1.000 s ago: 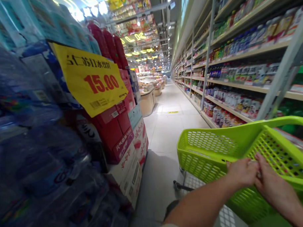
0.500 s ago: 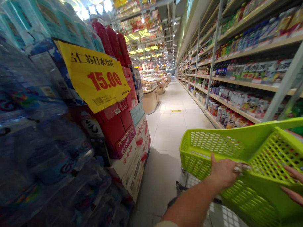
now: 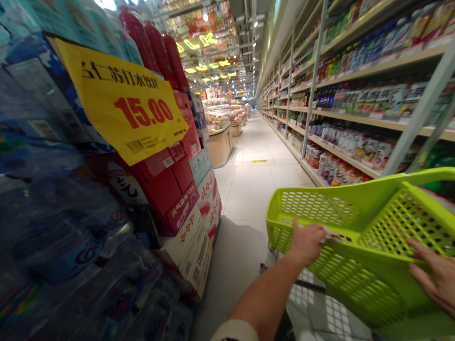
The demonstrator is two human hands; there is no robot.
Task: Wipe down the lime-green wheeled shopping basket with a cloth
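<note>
A bright green shopping cart [image 3: 365, 280] with perforated sides stands at the lower right. My left hand [image 3: 307, 243] is closed over the near rim of its basket. Something small and whitish shows by the fingers of that hand, too blurred to name. At the right edge, my right hand [image 3: 442, 277] has its fingers stretched out and apart against or just beside the cart's side. Whether it touches the plastic I cannot tell. The right wrist is cut off by the frame.
Wrapped water bottles [image 3: 66, 246] and stacked drink cartons [image 3: 168, 192] rise on the left, under a yellow price sign [image 3: 128, 104] reading 15.00. Drink shelves [image 3: 363, 113] line the right. A tiled aisle [image 3: 246, 189] runs ahead past wooden display counters [image 3: 219, 146].
My left hand has shifted left and slightly up along the cart's rim. More of my right hand has come into view. The price sign appears farther left.
</note>
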